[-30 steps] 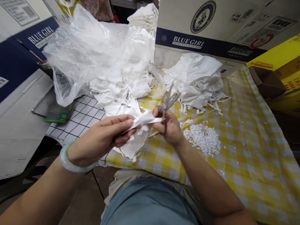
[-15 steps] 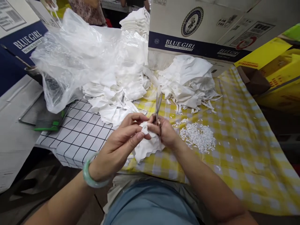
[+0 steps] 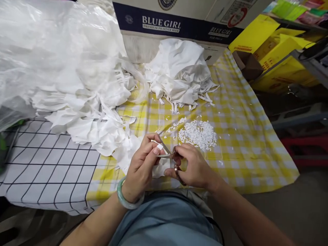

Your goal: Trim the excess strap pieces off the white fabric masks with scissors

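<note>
My left hand (image 3: pixel 143 164), with a pale green bangle (image 3: pixel 122 196) at its wrist, pinches a small white strip of fabric (image 3: pixel 160 147) between thumb and fingers. In my right hand (image 3: pixel 193 164) are scissors (image 3: pixel 176 163), their blades spread around the white strip by my left fingertips. Part of a white cloth (image 3: pixel 162 168) shows below and behind the hands. A heap of small white cut pieces (image 3: pixel 198 134) lies just beyond my right hand. Left of my hands, white fabric pieces (image 3: pixel 102 133) are spread over the table.
A pile of white garments with straps (image 3: pixel 179 73) sits against a beer carton (image 3: pixel 164 25). Clear plastic sheeting (image 3: pixel 58 44) covers more fabric at left. Yellow boxes (image 3: pixel 282 51) stand at the right. The table has a yellow checked cloth (image 3: pixel 246 147) and a black-grid cloth (image 3: pixel 56 171).
My view has shifted right and down. The scissors, upright beside the left fingers before, have swung leftward and opened, their blades now around the white strip.
</note>
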### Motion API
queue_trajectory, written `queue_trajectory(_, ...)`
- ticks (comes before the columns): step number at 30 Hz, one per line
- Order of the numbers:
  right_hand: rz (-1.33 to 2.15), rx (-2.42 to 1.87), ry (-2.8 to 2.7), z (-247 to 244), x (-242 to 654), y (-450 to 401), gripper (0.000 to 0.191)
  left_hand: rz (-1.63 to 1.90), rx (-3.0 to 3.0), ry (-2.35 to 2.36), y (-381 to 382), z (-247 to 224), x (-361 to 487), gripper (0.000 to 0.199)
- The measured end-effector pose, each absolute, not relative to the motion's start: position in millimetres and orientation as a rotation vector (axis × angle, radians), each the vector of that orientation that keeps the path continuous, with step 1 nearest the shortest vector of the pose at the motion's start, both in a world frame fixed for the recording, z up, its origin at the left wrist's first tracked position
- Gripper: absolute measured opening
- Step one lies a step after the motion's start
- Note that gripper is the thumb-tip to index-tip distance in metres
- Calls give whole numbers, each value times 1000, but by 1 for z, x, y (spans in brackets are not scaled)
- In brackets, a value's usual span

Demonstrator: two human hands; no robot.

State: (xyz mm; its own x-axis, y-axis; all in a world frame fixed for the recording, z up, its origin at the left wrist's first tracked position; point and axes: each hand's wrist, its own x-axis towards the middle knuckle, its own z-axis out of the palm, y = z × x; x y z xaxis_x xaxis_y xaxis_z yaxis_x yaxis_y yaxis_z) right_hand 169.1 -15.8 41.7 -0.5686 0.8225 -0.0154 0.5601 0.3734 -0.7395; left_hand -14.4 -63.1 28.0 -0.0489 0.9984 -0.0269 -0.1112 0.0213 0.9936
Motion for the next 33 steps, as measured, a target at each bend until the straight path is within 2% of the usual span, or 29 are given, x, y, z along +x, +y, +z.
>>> queue_trajectory(14,949,-1211,-2337,38,180,-19,40,1196,1276,1162,-62,22,-8,31)
queue_trajectory(33,1072,-1222,-2250,38,180,-20,43,1225,1327,1093,-60,20,-2,28)
